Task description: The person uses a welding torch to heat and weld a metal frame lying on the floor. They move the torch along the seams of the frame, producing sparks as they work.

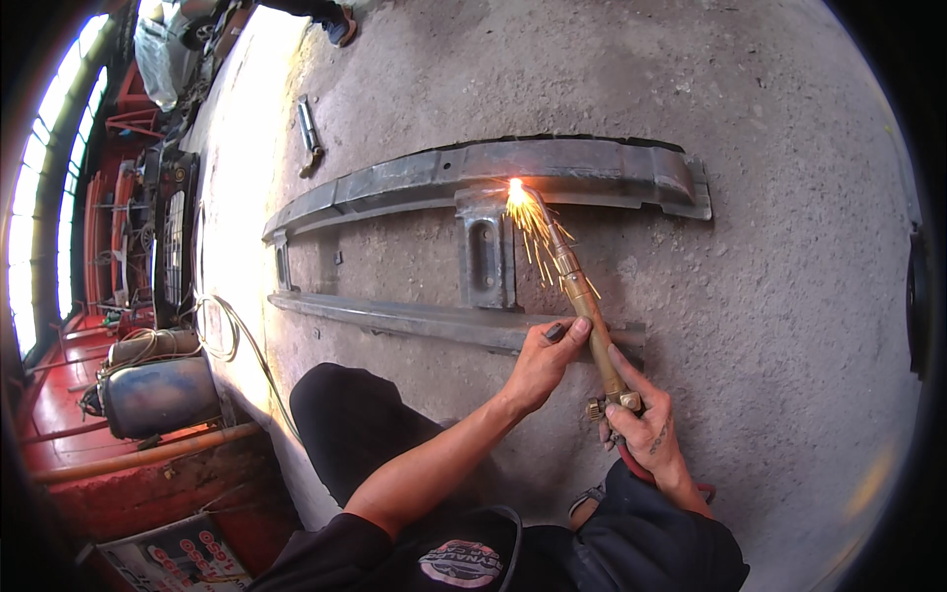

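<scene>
A brass gas torch (582, 296) slants up and left, held in both hands. My right hand (651, 429) grips its rear end beside the valve knobs, where a red hose runs off. My left hand (541, 363) steadies the torch body from the left, thumb against it; a small dark piece I cannot make out pokes from between its fingers. At the torch tip a bright flame throws sparks downward. It touches the joint between a curved grey metal beam (395, 185) and a short slotted crosspiece (486, 261). A second, narrower beam (395, 314) lies nearer, partly hidden behind my hands.
The frame rests on a rough concrete floor (789, 276). A cylindrical metal tool (308, 133) lies far left. On the left stand a blue-grey tank (163, 397), a looped hose (232, 326) and red metalwork. Another person's shoe (342, 27) shows at the top.
</scene>
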Demonstrator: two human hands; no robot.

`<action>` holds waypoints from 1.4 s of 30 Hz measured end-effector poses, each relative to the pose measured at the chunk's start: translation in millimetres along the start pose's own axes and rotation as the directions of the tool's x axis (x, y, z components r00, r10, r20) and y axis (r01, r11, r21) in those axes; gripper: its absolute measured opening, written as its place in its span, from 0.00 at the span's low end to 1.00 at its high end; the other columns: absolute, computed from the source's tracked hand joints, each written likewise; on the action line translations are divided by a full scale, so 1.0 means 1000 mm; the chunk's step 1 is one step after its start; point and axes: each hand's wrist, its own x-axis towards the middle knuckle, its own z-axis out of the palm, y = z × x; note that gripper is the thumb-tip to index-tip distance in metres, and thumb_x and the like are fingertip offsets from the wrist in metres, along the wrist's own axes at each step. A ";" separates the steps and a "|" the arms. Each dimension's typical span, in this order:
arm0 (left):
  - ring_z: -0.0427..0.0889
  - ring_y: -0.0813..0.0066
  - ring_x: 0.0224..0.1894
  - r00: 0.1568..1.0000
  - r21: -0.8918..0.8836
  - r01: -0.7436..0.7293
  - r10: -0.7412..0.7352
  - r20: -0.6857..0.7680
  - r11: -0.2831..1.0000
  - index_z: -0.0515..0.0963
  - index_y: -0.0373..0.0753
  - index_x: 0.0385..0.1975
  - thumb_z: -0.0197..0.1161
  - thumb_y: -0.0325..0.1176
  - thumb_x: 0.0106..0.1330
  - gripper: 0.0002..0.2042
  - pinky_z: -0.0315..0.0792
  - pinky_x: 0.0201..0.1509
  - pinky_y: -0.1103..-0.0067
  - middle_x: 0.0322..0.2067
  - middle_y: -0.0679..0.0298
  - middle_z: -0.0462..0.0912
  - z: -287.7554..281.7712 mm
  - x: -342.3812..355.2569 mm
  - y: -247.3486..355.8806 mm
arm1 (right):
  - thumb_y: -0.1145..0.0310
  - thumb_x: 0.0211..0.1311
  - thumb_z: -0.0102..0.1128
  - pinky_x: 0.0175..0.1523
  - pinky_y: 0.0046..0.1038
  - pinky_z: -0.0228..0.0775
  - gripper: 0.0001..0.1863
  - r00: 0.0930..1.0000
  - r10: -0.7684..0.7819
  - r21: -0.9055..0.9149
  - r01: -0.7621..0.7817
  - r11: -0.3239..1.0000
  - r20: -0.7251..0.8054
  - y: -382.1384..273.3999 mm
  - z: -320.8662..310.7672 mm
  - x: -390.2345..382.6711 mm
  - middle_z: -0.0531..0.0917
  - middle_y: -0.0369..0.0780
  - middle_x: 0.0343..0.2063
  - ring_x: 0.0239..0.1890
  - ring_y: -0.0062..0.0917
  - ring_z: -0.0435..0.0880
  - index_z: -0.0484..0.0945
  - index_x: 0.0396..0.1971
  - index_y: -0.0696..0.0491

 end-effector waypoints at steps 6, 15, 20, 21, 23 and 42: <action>0.84 0.67 0.54 1.000 0.007 0.018 -0.018 -0.001 1.000 0.81 0.28 0.57 0.53 0.54 0.81 0.29 0.73 0.63 0.69 0.48 0.56 0.88 -0.001 0.000 -0.002 | 0.76 0.67 0.56 0.28 0.22 0.75 0.37 1.000 -0.016 0.002 0.016 1.000 0.005 0.000 0.000 0.000 0.82 0.36 0.30 0.24 0.16 0.80 0.64 0.77 0.51; 0.84 0.67 0.54 1.000 0.018 0.021 -0.021 0.002 1.000 0.81 0.28 0.57 0.53 0.56 0.81 0.31 0.72 0.63 0.69 0.48 0.56 0.88 0.000 0.000 0.000 | 0.75 0.69 0.58 0.28 0.22 0.75 0.36 1.000 -0.031 0.011 0.030 0.999 0.008 0.005 -0.001 -0.001 0.82 0.36 0.29 0.24 0.16 0.80 0.64 0.77 0.51; 0.84 0.69 0.53 1.000 0.031 0.021 -0.021 -0.002 0.999 0.82 0.28 0.57 0.52 0.55 0.81 0.30 0.72 0.61 0.70 0.47 0.57 0.88 0.000 -0.001 0.002 | 0.76 0.67 0.57 0.29 0.23 0.76 0.37 1.000 0.011 0.011 -0.011 1.000 0.004 0.001 -0.001 0.000 0.82 0.36 0.30 0.24 0.17 0.80 0.65 0.77 0.49; 0.84 0.69 0.52 1.000 0.032 0.021 -0.021 -0.004 0.999 0.82 0.28 0.56 0.53 0.55 0.81 0.30 0.72 0.61 0.71 0.47 0.57 0.88 0.000 -0.002 0.003 | 0.76 0.67 0.56 0.29 0.23 0.76 0.37 1.000 0.011 0.010 -0.011 1.000 0.006 -0.001 -0.001 0.000 0.82 0.37 0.31 0.24 0.17 0.80 0.65 0.77 0.48; 0.84 0.70 0.52 1.000 0.031 0.022 -0.021 -0.009 0.999 0.82 0.28 0.56 0.53 0.55 0.81 0.30 0.72 0.60 0.71 0.46 0.58 0.88 0.001 -0.002 0.005 | 0.76 0.67 0.56 0.29 0.23 0.76 0.37 1.000 0.007 0.011 -0.007 1.000 0.010 -0.001 -0.002 0.000 0.82 0.36 0.31 0.24 0.17 0.80 0.65 0.77 0.47; 0.82 0.75 0.46 1.000 0.024 -0.023 0.023 0.002 0.999 0.83 0.31 0.56 0.52 0.55 0.81 0.29 0.71 0.53 0.75 0.43 0.62 0.88 0.001 -0.001 -0.001 | 0.75 0.68 0.56 0.27 0.23 0.76 0.36 0.999 -0.037 -0.073 0.037 0.997 -0.001 0.003 -0.001 -0.001 0.82 0.37 0.29 0.22 0.18 0.81 0.64 0.77 0.52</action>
